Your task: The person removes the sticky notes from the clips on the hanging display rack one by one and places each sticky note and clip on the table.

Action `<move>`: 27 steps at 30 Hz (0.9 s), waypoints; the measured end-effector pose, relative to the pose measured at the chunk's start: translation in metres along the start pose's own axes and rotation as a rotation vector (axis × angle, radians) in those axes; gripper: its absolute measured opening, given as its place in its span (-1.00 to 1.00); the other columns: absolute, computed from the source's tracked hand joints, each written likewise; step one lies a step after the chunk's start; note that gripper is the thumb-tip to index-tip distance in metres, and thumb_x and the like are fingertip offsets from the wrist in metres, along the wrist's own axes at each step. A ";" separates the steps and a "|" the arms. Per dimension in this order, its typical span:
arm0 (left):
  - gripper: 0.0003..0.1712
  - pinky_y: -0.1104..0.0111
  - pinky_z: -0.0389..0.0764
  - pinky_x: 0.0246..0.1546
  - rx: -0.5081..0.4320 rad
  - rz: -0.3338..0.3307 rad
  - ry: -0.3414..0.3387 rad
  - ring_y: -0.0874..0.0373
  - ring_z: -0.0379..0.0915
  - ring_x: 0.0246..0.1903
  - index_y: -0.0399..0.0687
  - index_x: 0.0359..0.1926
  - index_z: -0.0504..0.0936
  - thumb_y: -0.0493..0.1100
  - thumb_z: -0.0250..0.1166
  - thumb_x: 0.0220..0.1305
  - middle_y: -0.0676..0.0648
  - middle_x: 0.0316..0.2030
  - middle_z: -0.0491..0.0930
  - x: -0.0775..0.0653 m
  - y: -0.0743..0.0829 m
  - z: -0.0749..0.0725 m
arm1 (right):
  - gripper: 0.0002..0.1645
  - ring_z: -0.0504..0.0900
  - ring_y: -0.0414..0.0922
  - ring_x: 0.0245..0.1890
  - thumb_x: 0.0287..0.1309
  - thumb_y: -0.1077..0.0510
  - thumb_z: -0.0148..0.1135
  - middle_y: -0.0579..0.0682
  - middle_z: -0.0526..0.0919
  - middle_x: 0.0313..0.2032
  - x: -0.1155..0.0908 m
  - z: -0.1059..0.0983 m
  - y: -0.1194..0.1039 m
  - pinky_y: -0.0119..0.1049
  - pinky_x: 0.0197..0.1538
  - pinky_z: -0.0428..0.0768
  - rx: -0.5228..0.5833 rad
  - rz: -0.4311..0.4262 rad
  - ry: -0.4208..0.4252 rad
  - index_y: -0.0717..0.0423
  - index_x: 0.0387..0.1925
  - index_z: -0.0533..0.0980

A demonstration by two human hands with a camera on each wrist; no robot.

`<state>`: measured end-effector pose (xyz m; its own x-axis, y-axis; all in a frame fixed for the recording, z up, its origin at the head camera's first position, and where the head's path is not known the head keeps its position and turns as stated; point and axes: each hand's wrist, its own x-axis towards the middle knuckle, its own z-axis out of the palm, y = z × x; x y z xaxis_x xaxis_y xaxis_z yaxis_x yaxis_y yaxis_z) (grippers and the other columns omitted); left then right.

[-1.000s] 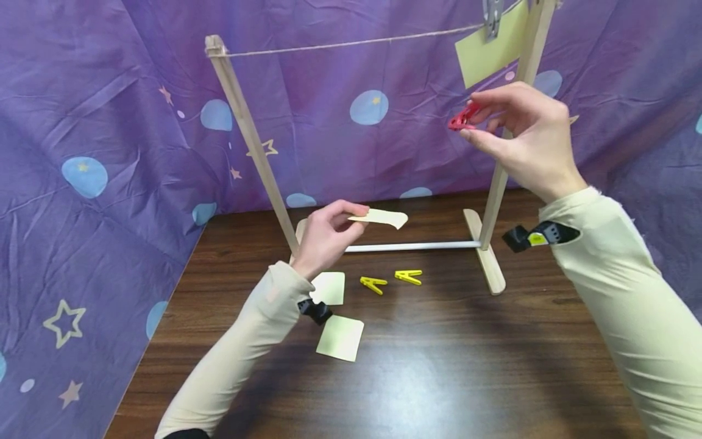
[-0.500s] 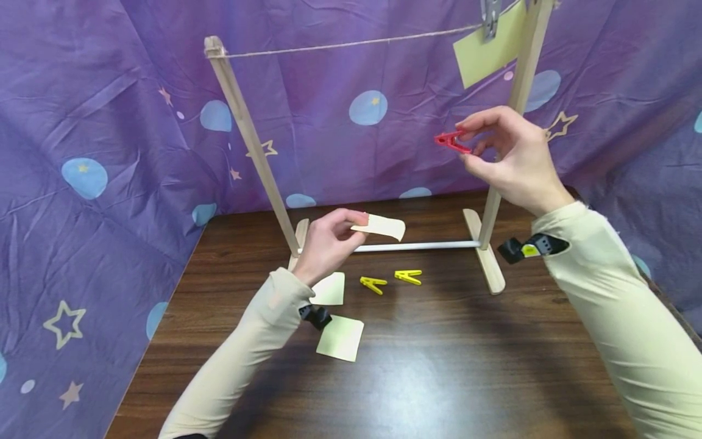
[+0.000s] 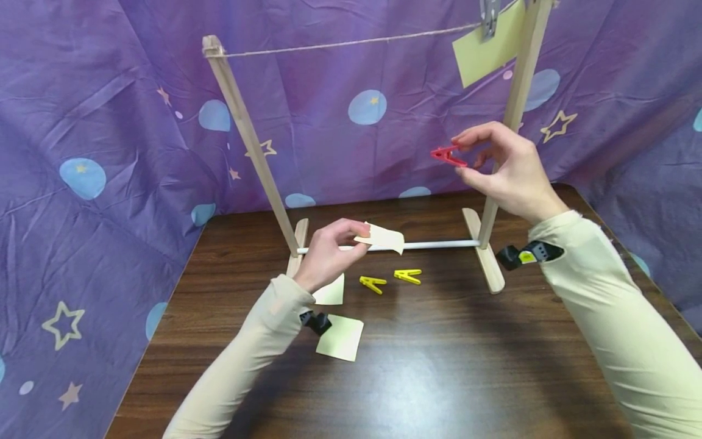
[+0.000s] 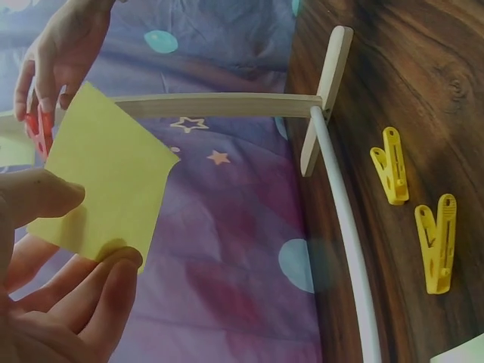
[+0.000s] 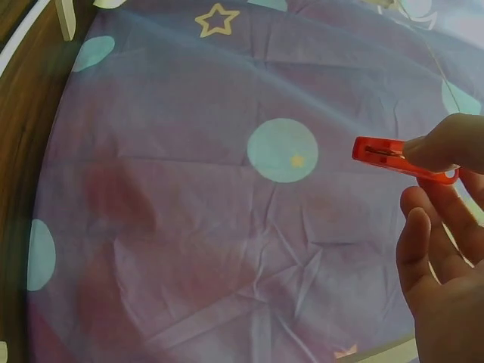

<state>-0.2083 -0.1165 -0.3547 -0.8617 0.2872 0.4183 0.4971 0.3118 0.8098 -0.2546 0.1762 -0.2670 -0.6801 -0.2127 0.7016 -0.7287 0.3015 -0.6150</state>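
Between thumb and fingers, my left hand [image 3: 333, 253] pinches a yellow sticky note [image 3: 388, 238] above the table, near the rack's white bar. In the left wrist view the note [image 4: 113, 174] looks square, with one corner curled. My right hand [image 3: 512, 171] is higher and to the right, in front of the rack's right post. It pinches a red clothespin [image 3: 448, 156] by the ends of its legs, nose pointing left. The right wrist view gives a side view of the clothespin [image 5: 386, 153], thumb on top. A gap separates clothespin and note.
A wooden rack holds a string [image 3: 340, 45] across its top. From it hangs a yellow note [image 3: 482, 53] under a grey clip [image 3: 490, 21]. Two yellow clothespins [image 3: 373, 284] and two pale notes [image 3: 341, 338] lie on the brown table [image 3: 439, 353].
My right hand has come down and slightly left with the red clothespin, which now shows side-on. My left hand has lowered a little, and its note has tilted to show more of its face.
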 end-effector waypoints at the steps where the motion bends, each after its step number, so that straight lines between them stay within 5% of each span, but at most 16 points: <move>1: -0.85 0.41 0.66 -0.10 0.009 0.002 -0.008 0.02 0.62 -0.04 -0.25 -0.27 0.65 -0.41 0.28 0.09 -0.19 -0.09 0.67 -0.001 -0.001 0.001 | -0.56 0.59 -0.34 -0.21 -0.18 0.59 0.32 -0.25 0.63 -0.16 -0.001 0.000 0.000 -0.55 -0.31 0.47 -0.004 0.004 -0.001 0.44 -0.13 0.51; 14: -0.88 0.47 0.64 -0.08 0.081 -0.035 -0.167 -0.01 0.65 -0.12 -0.28 -0.29 0.64 -0.42 0.29 0.09 -0.22 -0.10 0.65 -0.015 -0.018 0.011 | -0.54 0.59 -0.36 -0.23 -0.17 0.55 0.37 -0.28 0.62 -0.16 -0.005 -0.001 0.005 -0.56 -0.31 0.49 -0.031 0.028 -0.001 0.40 -0.12 0.51; 27: -0.88 0.19 0.67 -0.07 0.128 -0.052 -0.243 -0.02 0.65 -0.17 -0.25 -0.30 0.65 -0.38 0.34 0.07 -0.22 -0.15 0.67 -0.031 -0.036 0.025 | -0.54 0.59 -0.36 -0.26 -0.20 0.56 0.39 -0.30 0.62 -0.17 -0.009 -0.001 0.010 -0.55 -0.32 0.48 -0.046 0.035 0.011 0.41 -0.14 0.51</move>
<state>-0.1966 -0.1138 -0.4076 -0.8443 0.4717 0.2544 0.4750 0.4389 0.7627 -0.2556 0.1823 -0.2796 -0.7041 -0.1912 0.6839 -0.6997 0.3515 -0.6220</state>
